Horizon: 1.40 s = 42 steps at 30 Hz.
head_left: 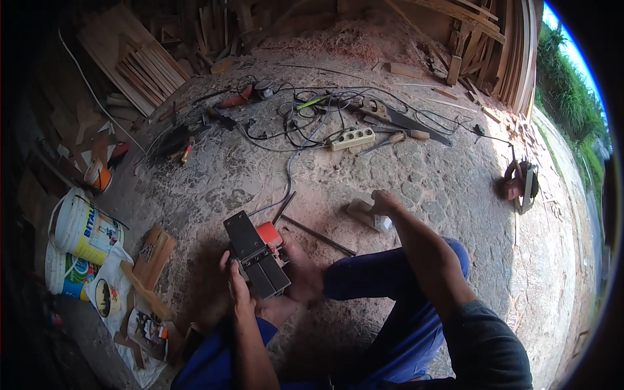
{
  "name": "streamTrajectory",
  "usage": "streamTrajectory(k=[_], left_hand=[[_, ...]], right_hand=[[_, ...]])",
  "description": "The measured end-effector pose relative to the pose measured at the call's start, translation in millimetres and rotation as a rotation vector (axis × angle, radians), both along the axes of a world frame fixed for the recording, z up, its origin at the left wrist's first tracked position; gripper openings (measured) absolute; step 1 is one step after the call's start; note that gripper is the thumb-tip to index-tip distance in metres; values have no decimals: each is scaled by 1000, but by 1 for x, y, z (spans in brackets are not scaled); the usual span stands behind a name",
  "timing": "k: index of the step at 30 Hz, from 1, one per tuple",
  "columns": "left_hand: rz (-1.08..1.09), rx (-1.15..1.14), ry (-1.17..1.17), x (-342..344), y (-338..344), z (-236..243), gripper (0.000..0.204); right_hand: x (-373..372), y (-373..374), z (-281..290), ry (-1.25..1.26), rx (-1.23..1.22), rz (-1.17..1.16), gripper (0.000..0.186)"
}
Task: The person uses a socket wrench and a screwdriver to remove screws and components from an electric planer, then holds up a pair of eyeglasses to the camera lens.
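Note:
My left hand point(239, 279) grips the side of a power planer point(266, 272), turned with its black sole upward and its red body point(268, 234) showing at the right. The planer sits over my bare feet point(302, 273). My right hand point(385, 203) is reached out with curled fingers at the upper part of a pale, tilted container point(365, 216) near the floor; what exactly the fingers hold is unclear. A dark metal bar point(318, 235) lies on the floor between the planer and the container.
Ahead lie tangled cables point(305, 123), a power strip point(352, 138), a handsaw point(435, 136) and power tools point(237, 97). White buckets point(84, 227), wood offcuts point(155, 257) and sacks sit left. A circular saw point(520, 185) rests right. Timber point(130, 58) leans behind.

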<state>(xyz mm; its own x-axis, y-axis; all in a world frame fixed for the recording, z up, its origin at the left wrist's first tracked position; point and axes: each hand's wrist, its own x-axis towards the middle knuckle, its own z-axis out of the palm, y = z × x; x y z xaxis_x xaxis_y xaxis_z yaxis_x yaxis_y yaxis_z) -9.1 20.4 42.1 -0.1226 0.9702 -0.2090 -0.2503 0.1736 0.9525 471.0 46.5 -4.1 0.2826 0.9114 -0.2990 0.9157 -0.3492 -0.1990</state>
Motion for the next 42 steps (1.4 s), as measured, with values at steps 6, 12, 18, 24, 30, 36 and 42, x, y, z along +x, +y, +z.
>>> streamTrajectory(k=[6,12,18,24,30,36,42], left_hand=[[-52,4,2,-4,11,-13,43],[-71,-30,124,-18,7,-10,47],[-130,48,421,-22,15,-15,53],[-76,54,486,-25,12,-7,58],[10,223,628,-1,15,19,62],[155,662,788,57,-11,97,54],[-357,607,339,158,-56,88,51]], right_hand=[[50,9,-17,364,-108,-50,30],[43,13,-20,1250,486,-326,30],[19,50,-48,1450,513,-629,54],[1,52,-49,1061,404,-614,39],[34,28,-35,220,299,-166,39],[-27,-18,6,1,17,148,62],[-40,8,26,786,-4,-15,64]])
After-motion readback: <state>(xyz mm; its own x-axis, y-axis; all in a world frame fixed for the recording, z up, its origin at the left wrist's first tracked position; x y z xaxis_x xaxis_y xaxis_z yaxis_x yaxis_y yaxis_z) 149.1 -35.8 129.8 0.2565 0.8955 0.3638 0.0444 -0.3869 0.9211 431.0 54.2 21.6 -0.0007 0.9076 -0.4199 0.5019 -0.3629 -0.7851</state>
